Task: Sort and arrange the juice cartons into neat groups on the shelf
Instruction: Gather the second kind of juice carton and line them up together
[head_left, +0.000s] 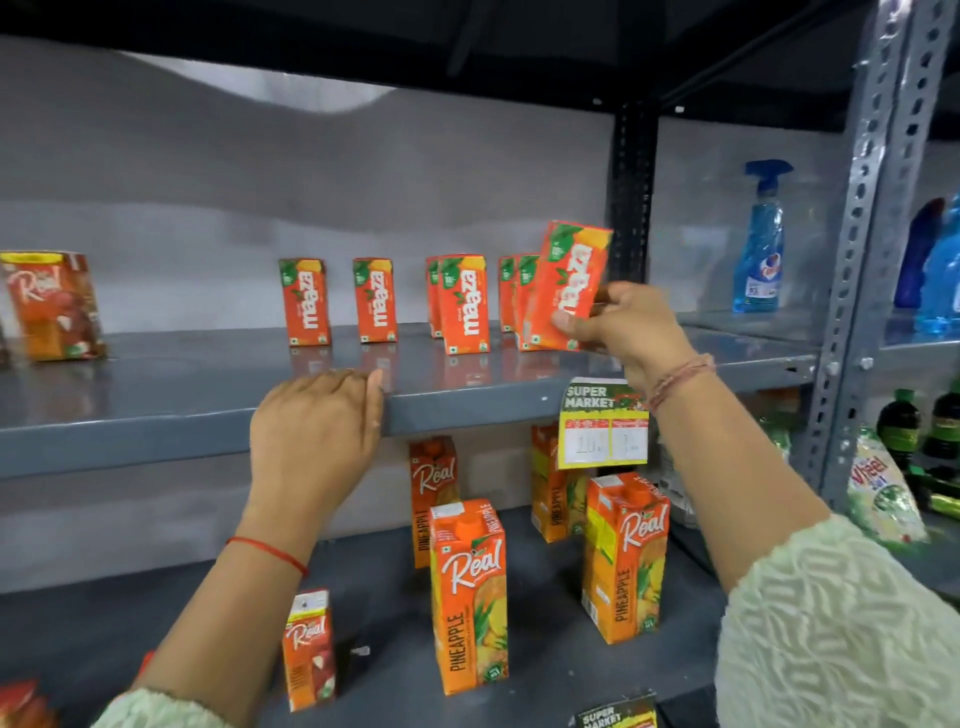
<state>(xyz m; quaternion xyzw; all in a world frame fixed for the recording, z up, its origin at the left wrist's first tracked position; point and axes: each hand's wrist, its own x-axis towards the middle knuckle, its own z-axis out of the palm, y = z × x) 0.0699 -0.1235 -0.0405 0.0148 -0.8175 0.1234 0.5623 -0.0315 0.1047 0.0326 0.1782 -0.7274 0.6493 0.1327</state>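
My right hand (628, 325) grips a small orange Maaza carton (569, 280), tilted, at the right end of the upper shelf (156, 415), touching two more Maaza cartons (514, 293) behind it. Further left stand a pair of Maaza cartons (462, 304) and two single ones (375, 300) (305, 302). My left hand (317, 431) rests on the shelf's front edge, fingers curled over it, holding no carton. A Real carton (52, 306) stands at the far left. On the lower shelf stand tall Real pineapple cartons (467, 597) (626, 558) and a small Real carton (309, 649).
A supermarket price tag (605, 423) hangs from the upper shelf's edge under my right wrist. A grey perforated upright (857, 260) divides off the right bay, where blue spray bottles (758, 244), dark bottles (901, 426) and a detergent packet (883, 493) stand.
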